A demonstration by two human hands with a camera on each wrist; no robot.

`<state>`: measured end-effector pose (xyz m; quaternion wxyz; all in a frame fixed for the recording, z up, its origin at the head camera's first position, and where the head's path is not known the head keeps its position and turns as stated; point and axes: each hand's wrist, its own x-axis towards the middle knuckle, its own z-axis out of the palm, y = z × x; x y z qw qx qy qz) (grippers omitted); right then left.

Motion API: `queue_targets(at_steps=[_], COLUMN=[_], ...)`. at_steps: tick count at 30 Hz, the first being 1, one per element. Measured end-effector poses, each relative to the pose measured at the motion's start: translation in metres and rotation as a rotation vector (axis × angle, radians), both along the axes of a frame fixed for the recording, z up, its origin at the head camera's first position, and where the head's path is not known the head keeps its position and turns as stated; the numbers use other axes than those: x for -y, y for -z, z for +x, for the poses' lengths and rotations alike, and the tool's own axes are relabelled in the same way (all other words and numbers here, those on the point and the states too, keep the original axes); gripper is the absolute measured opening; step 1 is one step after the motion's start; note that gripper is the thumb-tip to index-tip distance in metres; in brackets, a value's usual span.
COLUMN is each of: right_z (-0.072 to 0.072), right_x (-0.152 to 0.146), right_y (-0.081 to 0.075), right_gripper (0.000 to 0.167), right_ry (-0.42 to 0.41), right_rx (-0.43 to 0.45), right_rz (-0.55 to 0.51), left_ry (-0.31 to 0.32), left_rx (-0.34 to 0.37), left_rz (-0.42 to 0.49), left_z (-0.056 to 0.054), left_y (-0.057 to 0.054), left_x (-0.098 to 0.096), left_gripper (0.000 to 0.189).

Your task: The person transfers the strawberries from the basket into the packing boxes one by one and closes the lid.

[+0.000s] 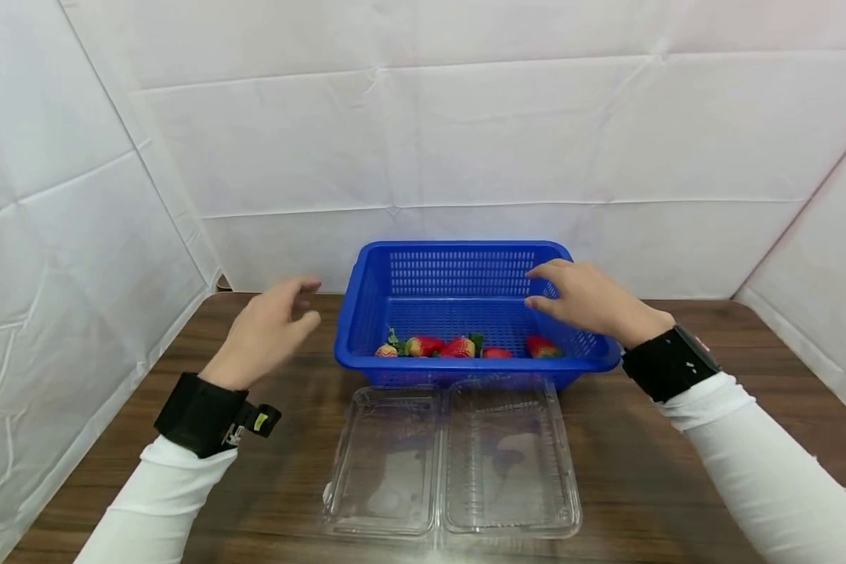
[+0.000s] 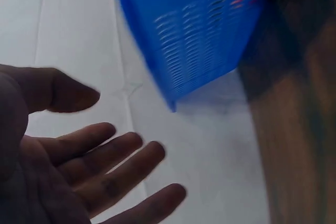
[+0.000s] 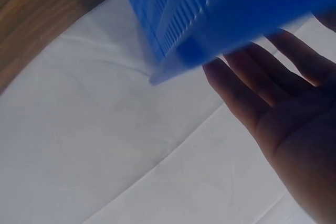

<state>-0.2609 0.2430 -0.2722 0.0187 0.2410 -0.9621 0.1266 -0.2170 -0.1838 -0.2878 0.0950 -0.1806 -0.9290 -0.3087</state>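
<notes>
White sleeve (image 1: 141, 513) is covering my left forearm, nearest the camera, with its match (image 1: 775, 462) on my right arm; a black band (image 1: 200, 415) is circling my left wrist. Just ahead, between my forearms, clear plastic box (image 1: 444, 462) is lying unfolded on the brown table (image 1: 282, 478), its two halves side by side, brown wood showing through both.

Blue basket (image 1: 350, 321) is standing upright directly behind the box, slotted walls, near rim just beyond the box's far edge. Along its near side, strawberries (image 1: 458, 347) are lying in a loose row: five visible, some partly hidden by the rim, one at left paler, several with green leaves showing. The rightmost is sitting a little apart from the others.

Left hand (image 1: 264, 329) is hovering left of the basket, apart from it, thumb and fingers spread, holding nothing. Right hand (image 1: 585, 298) is hanging over the basket's right side, thumb and forefinger wide apart, holding nothing. Contact with the rim: cannot tell, since fingertips and rim are overlapping in the right wrist view.
</notes>
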Motion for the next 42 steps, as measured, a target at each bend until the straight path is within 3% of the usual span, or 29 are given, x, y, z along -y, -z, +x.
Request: queue_targets(at_steps=[4, 9, 13, 16, 22, 30, 35, 42], right_z=[0.009, 0.020, 0.030, 0.034, 0.035, 0.031, 0.030, 0.030], right_x=[-0.001, 0.000, 0.003, 0.010, 0.020, 0.031, 0.033, 0.031], right_y=[0.003, 0.007, 0.010, 0.014, 0.025, 0.027, 0.021, 0.018], right_gripper=[0.049, 0.049, 0.049, 0.048, 0.044, 0.039, 0.033, 0.020], right_ry=[0.005, 0.018, 0.052, 0.063, 0.105, 0.126, 0.109, 0.086], right_rx=[0.028, 0.080, 0.140, 0.163, 0.164, 0.192, 0.192, 0.188], right_rz=[-0.014, -0.018, -0.016, 0.005, 0.033, 0.097, 0.130, 0.145], left_ry=[0.011, 0.078, 0.123, 0.154, 0.218, 0.275, 0.302, 0.313], left_rx=[0.040, 0.078, 0.192, 0.285, 0.399, 0.435, 0.476, 0.584], left_rz=[-0.019, -0.049, -0.021, 0.019, 0.141, 0.192, 0.216, 0.356], left_z=[0.007, 0.007, 0.009, 0.010, 0.014, 0.018, 0.011, 0.003], left_y=[0.018, 0.039, 0.055, 0.064, 0.075, 0.087, 0.091, 0.097], left_x=[-0.002, -0.003, -0.010, -0.015, -0.018, -0.014, -0.008, 0.002], left_gripper=[0.033, 0.017, 0.016, 0.026, 0.060, 0.021, 0.017, 0.017])
